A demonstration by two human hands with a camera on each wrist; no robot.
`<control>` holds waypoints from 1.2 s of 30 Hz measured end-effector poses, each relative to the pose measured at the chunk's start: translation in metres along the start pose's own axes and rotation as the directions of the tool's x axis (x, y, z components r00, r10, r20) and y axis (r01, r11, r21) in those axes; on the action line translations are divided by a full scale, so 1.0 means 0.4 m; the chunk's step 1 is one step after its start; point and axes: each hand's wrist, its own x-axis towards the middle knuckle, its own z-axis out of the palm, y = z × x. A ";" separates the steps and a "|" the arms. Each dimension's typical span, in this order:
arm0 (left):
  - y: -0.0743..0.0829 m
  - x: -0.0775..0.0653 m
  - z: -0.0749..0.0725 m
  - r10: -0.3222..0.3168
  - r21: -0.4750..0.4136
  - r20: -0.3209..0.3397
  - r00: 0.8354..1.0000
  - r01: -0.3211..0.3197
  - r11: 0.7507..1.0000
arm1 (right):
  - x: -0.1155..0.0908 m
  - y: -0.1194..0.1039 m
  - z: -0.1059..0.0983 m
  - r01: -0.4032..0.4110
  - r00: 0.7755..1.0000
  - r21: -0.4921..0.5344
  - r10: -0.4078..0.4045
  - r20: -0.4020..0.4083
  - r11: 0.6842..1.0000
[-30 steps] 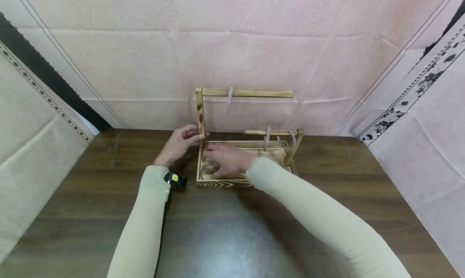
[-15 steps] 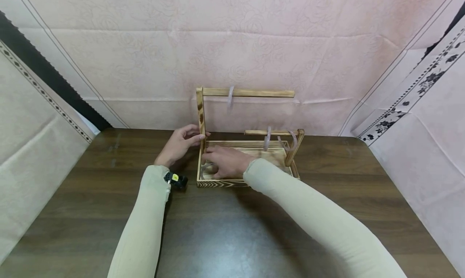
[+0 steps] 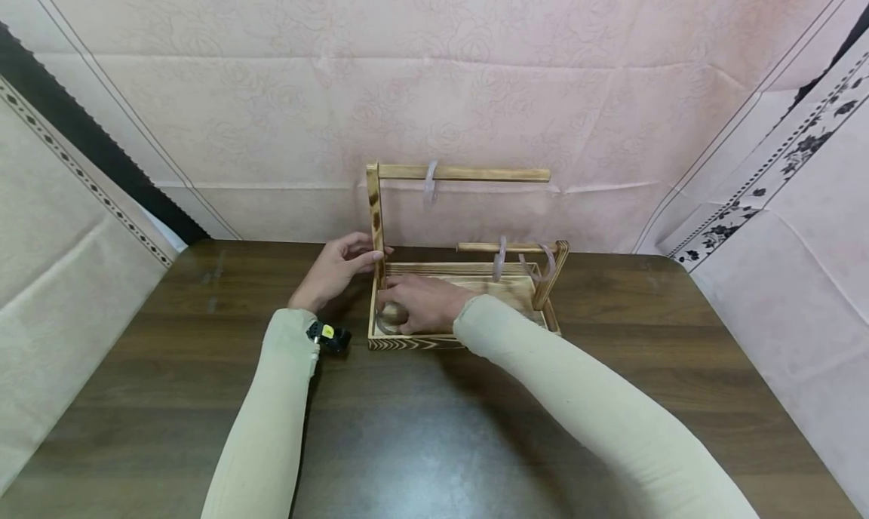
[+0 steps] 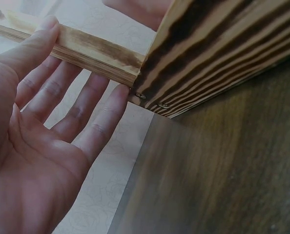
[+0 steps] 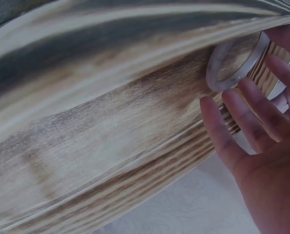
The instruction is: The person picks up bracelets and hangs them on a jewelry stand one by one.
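A wooden jewellery stand has a shallow tray [image 3: 421, 343] with a striped, scorched grain and two uprights. My left hand [image 3: 333, 271] pinches the left upright [image 3: 376, 210]; in the left wrist view the thumb lies on one face, the fingers along the other. My right hand [image 3: 424, 300] reaches into the tray's left end, its fingers extended near the upright's foot. Below it a pale translucent bangle [image 5: 214, 73] lies in the tray's corner, close by the fingertips. A lilac bangle [image 3: 431, 183] hangs on the upper bar [image 3: 489, 174]. Two more bangles [image 3: 500, 259] hang on the lower bar [image 3: 475, 247].
The stand sits near the far edge of a dark wooden table [image 3: 407, 428]. Behind rises a pale patterned cloth [image 3: 475, 104], with cloths [image 3: 61, 277] on both sides. A small black device with a yellow label [image 3: 329, 335] is on my left wrist.
My right fingers have shifted slightly, and more of the bangle in the tray shows between thumb and fingers. The left hand keeps its grip on the upright; the stand has barely moved.
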 end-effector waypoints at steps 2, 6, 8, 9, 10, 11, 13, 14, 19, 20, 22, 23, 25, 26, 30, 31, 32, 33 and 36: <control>0.000 0.000 -0.001 0.000 -0.001 -0.002 1.000 0.000 1.000 | 0.000 0.000 -0.001 -0.001 1.000 0.001 0.001 -0.005 1.000; 0.002 0.000 -0.001 0.001 0.002 -0.005 1.000 -0.001 1.000 | -0.001 0.002 -0.001 -0.025 1.000 -0.011 0.025 0.013 1.000; 0.004 0.000 0.000 0.004 0.006 -0.004 1.000 -0.004 1.000 | 0.000 0.005 0.000 -0.037 0.999 -0.023 0.037 0.025 0.999; 0.004 0.000 0.000 0.005 0.004 -0.004 1.000 -0.005 1.000 | 0.001 0.006 0.000 -0.040 0.999 -0.030 0.041 0.033 0.999; 0.004 0.000 0.000 0.006 0.005 -0.004 1.000 -0.006 1.000 | 0.001 0.008 0.000 -0.040 0.998 -0.033 0.042 0.037 0.999; 0.004 0.000 0.001 0.007 0.003 -0.005 1.000 -0.007 1.000 | 0.002 0.009 0.001 -0.039 0.998 -0.035 0.041 0.038 0.999; 0.005 0.000 0.002 0.009 0.000 -0.006 1.000 -0.009 1.000 | 0.003 0.011 0.001 -0.035 0.999 -0.036 0.036 0.039 0.999; 0.006 0.000 0.002 0.009 0.002 -0.007 1.000 -0.009 1.000 | 0.003 0.012 0.001 -0.033 0.999 -0.038 0.034 0.041 0.999; 0.008 -0.001 0.002 0.004 0.018 -0.004 1.000 -0.004 1.000 | 0.003 0.013 -0.001 -0.021 0.998 -0.048 0.024 0.051 0.999; 0.008 -0.001 0.002 0.003 0.018 -0.004 1.000 -0.003 1.000 | 0.003 0.014 -0.002 -0.021 0.998 -0.049 0.023 0.054 0.999; 0.007 -0.001 0.002 0.004 0.015 -0.004 1.000 -0.004 1.000 | 0.003 0.014 -0.002 -0.020 0.998 -0.052 0.023 0.061 0.998; 0.006 -0.002 0.002 0.004 0.015 -0.005 1.000 -0.004 1.000 | 0.002 0.014 -0.003 -0.023 0.997 -0.055 0.026 0.067 0.998; 0.005 -0.001 0.002 0.006 0.018 -0.004 1.000 -0.006 1.000 | 0.000 0.013 -0.004 -0.031 0.996 -0.059 0.036 0.079 0.998; 0.005 -0.001 0.002 0.006 0.021 -0.004 1.000 -0.006 1.000 | -0.001 0.013 -0.005 -0.034 0.995 -0.060 0.039 0.087 0.998; 0.007 -0.002 0.002 0.005 0.024 -0.005 1.000 -0.005 1.000 | -0.005 0.010 -0.008 -0.050 0.993 -0.045 0.055 0.109 0.998; 0.008 -0.003 0.002 0.005 0.024 -0.006 1.000 -0.005 1.000 | -0.006 0.010 -0.009 -0.052 0.992 -0.041 0.056 0.111 0.998; 0.008 -0.003 0.002 0.004 0.024 -0.006 1.000 -0.004 1.000 | -0.006 0.009 -0.009 -0.054 0.992 -0.036 0.058 0.112 0.998; 0.008 -0.003 0.002 0.006 0.022 -0.007 1.000 -0.005 1.000 | -0.007 0.008 -0.010 -0.057 0.992 -0.033 0.060 0.111 0.998; 0.008 -0.003 0.001 0.007 0.022 -0.005 1.000 -0.007 1.000 | -0.007 0.007 -0.011 -0.061 0.992 -0.032 0.064 0.105 0.998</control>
